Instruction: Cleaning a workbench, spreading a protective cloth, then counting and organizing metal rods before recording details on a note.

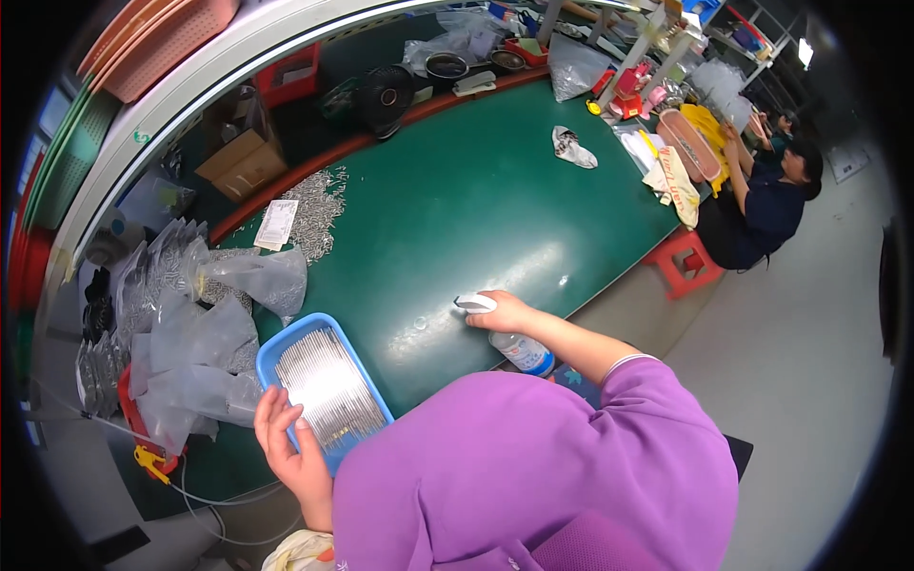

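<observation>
Workshop interior, grey floor to R; main surface is a green worktable point(457, 219) w/ a raised brown edge along its far side. Co-worker point(769, 205) in dark top sits at far R, near a red stool point(684, 266). R hand point(503, 314): fingers curled shut round the upper part of a spray bottle point(526, 354), white spray head point(475, 304) pointing L, clear body w/ blue label below the hand, at the near table edge; whether its base touches anything, can't tell. L hand point(286, 443): fingers part-bent and spread, thumb apart from them, at the near L side of a blue tray point(372, 385); nothing seen clasped, firm contact w/ rim can't be confirmed. Tray sits on table, L of the spray bottle and well apart from it, holding thin metal rods point(328, 381) laid side by side in a dense layer. Beyond tray, far L: loose pile of small metal pcs point(319, 214) w/ white paper slip point(276, 224) at its edge. L of tray: clear plastic bags point(205, 333), several w/ metal pcs inside. Yellow-handled air gun point(150, 463) near lower L table corner. Crumpled whitish cloth point(574, 148) lies toward far R of table
</observation>
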Demonstrator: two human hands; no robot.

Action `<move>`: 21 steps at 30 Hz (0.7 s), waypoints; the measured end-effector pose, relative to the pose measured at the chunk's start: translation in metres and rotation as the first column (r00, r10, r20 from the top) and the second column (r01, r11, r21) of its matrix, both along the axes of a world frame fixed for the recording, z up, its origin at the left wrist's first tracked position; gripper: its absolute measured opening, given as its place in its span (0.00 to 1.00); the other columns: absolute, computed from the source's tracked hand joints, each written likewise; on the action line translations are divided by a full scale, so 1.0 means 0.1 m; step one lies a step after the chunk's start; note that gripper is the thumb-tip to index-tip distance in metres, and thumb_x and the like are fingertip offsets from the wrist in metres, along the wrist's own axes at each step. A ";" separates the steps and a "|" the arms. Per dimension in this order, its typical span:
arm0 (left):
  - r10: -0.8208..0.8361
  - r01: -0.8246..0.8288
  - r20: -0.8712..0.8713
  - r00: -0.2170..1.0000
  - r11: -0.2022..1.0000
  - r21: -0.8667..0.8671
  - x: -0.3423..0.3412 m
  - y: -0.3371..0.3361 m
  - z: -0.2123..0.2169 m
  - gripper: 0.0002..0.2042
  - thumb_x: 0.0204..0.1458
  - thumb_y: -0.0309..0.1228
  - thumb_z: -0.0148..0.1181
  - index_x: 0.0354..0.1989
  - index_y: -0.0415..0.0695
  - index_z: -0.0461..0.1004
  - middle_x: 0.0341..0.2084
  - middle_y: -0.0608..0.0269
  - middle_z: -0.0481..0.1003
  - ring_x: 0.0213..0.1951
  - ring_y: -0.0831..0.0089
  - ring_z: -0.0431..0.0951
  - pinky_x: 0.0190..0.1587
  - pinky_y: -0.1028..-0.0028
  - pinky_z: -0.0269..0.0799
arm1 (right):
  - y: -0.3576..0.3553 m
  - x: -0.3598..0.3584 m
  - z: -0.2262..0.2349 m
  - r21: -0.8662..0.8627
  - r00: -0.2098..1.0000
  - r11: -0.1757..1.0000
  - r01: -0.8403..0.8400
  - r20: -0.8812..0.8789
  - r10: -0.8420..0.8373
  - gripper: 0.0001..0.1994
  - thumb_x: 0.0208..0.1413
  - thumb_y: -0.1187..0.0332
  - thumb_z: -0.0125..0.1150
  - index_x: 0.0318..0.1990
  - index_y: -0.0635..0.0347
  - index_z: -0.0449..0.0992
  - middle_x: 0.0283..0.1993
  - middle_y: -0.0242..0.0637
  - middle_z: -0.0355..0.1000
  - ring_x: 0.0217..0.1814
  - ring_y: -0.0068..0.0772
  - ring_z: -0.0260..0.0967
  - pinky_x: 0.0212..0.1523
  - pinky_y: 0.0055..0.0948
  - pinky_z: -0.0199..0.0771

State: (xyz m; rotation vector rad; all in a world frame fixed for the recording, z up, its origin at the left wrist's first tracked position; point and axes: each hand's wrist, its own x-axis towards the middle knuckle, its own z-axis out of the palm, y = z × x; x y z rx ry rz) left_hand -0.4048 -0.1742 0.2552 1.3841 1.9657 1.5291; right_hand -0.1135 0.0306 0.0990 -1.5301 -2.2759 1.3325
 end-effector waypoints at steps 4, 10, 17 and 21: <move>-0.074 0.074 -0.019 0.997 0.997 -0.008 -0.01 0.06 -0.02 0.08 0.50 0.17 0.47 0.36 0.39 0.70 0.54 0.50 0.62 0.55 0.58 0.67 0.57 0.63 0.61 | -0.03 0.36 0.08 0.004 0.934 0.955 0.298 0.205 -0.292 0.21 0.44 0.49 0.57 0.44 0.48 0.76 0.44 0.44 0.73 0.49 0.47 0.70 0.50 0.37 0.69; -0.132 0.132 0.029 0.991 0.991 -0.008 0.03 0.15 -0.02 0.08 0.49 0.17 0.47 0.36 0.39 0.70 0.54 0.50 0.62 0.55 0.58 0.67 0.57 0.63 0.61 | 0.44 1.16 -0.06 0.103 0.831 0.826 0.554 -0.004 -0.557 0.21 0.42 0.52 0.62 0.41 0.57 0.76 0.38 0.45 0.75 0.43 0.43 0.73 0.45 0.35 0.72; -0.151 0.151 0.026 0.988 0.988 0.000 0.08 0.17 0.02 0.08 0.50 0.17 0.47 0.36 0.39 0.71 0.54 0.50 0.63 0.54 0.58 0.67 0.57 0.63 0.62 | 0.67 1.25 0.10 0.112 0.678 0.677 0.727 0.036 -0.734 0.19 0.43 0.50 0.59 0.30 0.60 0.78 0.29 0.39 0.76 0.34 0.37 0.74 0.39 0.34 0.71; -0.141 0.141 0.017 0.990 0.990 -0.014 0.09 0.18 0.03 0.08 0.50 0.17 0.47 0.36 0.39 0.71 0.54 0.50 0.63 0.55 0.59 0.67 0.57 0.64 0.61 | 0.69 1.27 0.12 0.096 0.682 0.678 0.729 -0.006 -0.732 0.19 0.43 0.50 0.59 0.30 0.60 0.78 0.29 0.39 0.76 0.34 0.37 0.74 0.39 0.34 0.71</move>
